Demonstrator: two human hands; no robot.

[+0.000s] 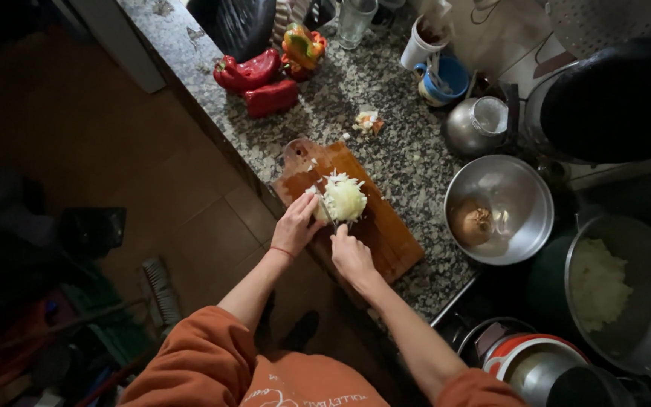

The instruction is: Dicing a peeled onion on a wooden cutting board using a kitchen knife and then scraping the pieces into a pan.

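Note:
A pale onion [344,199], partly chopped into small pieces, lies on a brown wooden cutting board [386,241] at the edge of a speckled granite counter [408,158]. My left hand [295,224] presses against the onion's left side and steadies it. Just below the onion, my right hand [351,252] is closed around a knife handle; the blade is mostly hidden between hand and onion. Both sleeves are orange and pushed up.
Red peppers [259,81] and a mixed-colour pepper [303,44] lie at the counter's far end. A steel bowl [518,188] with a brown onion stands right of the board. A pot of chopped white food [600,283], cups [425,41] and a glass [356,21] stand around.

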